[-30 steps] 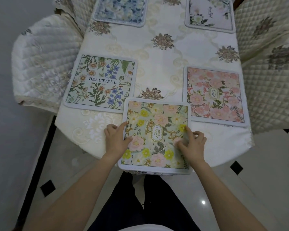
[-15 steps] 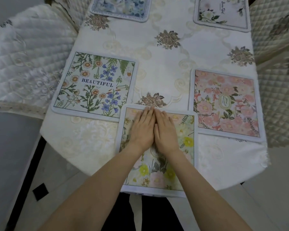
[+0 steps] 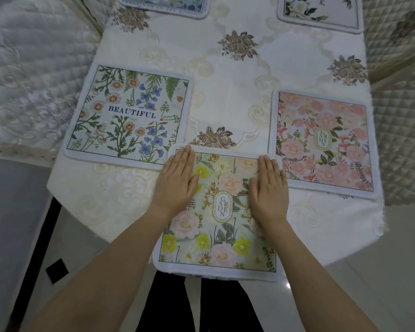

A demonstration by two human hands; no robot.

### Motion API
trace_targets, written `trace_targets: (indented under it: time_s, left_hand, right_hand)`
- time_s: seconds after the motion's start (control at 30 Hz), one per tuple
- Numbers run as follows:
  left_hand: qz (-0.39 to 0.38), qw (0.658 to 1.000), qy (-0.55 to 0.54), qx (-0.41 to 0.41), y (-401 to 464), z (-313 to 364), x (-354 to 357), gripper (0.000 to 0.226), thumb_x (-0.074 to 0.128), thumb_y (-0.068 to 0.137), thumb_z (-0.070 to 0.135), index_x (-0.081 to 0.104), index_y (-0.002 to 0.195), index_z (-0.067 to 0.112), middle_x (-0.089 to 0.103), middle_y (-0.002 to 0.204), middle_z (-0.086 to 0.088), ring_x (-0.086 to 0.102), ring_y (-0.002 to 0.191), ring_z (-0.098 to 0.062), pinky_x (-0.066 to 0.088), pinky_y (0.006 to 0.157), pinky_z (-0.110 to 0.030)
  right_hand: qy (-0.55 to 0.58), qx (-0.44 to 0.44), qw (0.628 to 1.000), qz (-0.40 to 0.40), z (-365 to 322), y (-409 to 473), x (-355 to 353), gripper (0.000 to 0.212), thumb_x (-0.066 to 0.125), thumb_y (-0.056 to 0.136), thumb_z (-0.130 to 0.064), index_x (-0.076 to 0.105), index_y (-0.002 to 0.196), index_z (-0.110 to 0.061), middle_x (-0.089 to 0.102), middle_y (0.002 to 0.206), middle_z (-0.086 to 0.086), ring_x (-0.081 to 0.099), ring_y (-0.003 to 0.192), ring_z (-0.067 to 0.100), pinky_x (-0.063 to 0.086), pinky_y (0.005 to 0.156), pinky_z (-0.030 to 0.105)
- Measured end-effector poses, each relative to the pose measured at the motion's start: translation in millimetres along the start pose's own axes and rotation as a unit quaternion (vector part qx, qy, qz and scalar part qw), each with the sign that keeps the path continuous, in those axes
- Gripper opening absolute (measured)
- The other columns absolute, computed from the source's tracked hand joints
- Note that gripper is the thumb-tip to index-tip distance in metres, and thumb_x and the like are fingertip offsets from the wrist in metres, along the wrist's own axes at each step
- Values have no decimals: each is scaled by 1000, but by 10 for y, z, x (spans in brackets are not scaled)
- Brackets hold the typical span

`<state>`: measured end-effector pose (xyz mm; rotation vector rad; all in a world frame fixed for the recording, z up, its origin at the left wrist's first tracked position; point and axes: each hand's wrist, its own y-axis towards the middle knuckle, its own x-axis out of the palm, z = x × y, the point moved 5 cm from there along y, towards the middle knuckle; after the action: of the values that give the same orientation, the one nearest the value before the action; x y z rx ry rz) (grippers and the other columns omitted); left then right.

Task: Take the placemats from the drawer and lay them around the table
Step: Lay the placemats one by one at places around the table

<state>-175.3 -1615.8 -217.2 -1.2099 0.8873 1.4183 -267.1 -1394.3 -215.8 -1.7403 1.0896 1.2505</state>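
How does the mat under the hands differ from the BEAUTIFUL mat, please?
The near mat shows yellow and pink blooms round a GARDEN oval; the BEAUTIFUL mat shows daisies, blue flowers and ferns.
The near mat overhangs the table's near edge; the BEAUTIFUL mat lies wholly on it.
The left hand and right hand press flat on the near mat; nothing touches the BEAUTIFUL mat except the near mat's corner, which overlaps it.
Both have pale borders and rounded corners.

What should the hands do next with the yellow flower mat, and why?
Probably slide the yellow mat a little further onto the table. Both the left hand and the right hand lie flat on it, but its near edge hangs over the table's edge, and its far left corner overlaps the BEAUTIFUL mat. Nudging it slightly right too may clear that overlap.
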Motion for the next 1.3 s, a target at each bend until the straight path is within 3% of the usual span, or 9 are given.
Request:
trace_targets:
  time_s: [0.1, 0.23, 0.43, 0.57, 0.83, 1.07, 1.3]
  left_hand:
    - [-7, 1000, 8, -5, 34, 26, -47, 64, 15, 99, 41, 10, 152, 5, 8, 160, -11, 2, 147, -17, -4, 119, -30]
    - [-8, 999, -5, 36, -183, 308, -172, 65, 15, 100, 44, 12, 152, 5, 10, 159, -11, 6, 148, -23, 8, 120, -40]
    - [-7, 998, -49, 41, -898, 815, 127, 64, 32, 95, 33, 18, 150, 4, 18, 158, -10, 12, 147, -21, 15, 117, -40]
    - [-48, 998, -15, 34, -1008, 757, 282, 70, 41, 94, 32, 14, 151, 4, 10, 160, -10, 5, 148, -20, 17, 117, -41]
    - [-44, 998, -24, 46, -1053, 510, 156, 64, 26, 99, 41, 15, 152, 7, 9, 160, -5, 7, 148, -15, 9, 120, -35]
    - [-54, 997, -27, 50, -1161, 227, 96, 65, 26, 99, 43, 15, 152, 8, 11, 161, -4, 7, 148, -15, 14, 119, -36]
    - [-43, 998, -31, 24, -1202, 175, 90, 64, 28, 98, 41, 18, 151, 7, 14, 160, -5, 10, 147, -14, 14, 119, -35]
  right_hand:
    - [-12, -5, 1000, -14, -18, 22, -10, 62, 12, 98, -39, 15, 154, -13, 16, 161, 3, 8, 149, 16, -2, 121, 35]
    - [31, -40, 999, -7, -248, -191, -147, 63, 11, 101, -41, 16, 153, -7, 15, 161, 11, 9, 149, 23, 4, 122, 39]
    - [134, -85, 986, -44, -935, -1012, 124, 56, 22, 101, -33, 19, 152, -11, 15, 160, 2, 8, 149, 14, 11, 120, 38]
    - [98, -100, 989, -54, -869, -1126, 289, 57, 25, 100, -31, 22, 152, -8, 19, 159, 4, 13, 148, 15, 14, 119, 38]
    - [42, -102, 992, -60, -549, -1121, 197, 59, 27, 100, -36, 19, 154, -13, 15, 161, 1, 8, 149, 14, 7, 121, 35]
    - [33, -67, 996, -53, -21, -1150, 14, 59, 25, 99, -35, 20, 153, -12, 16, 160, 2, 10, 149, 16, 8, 121, 35]
    - [32, -63, 996, -57, 11, -1156, 13, 59, 24, 98, -35, 22, 153, -12, 18, 160, 2, 9, 149, 14, 6, 122, 33]
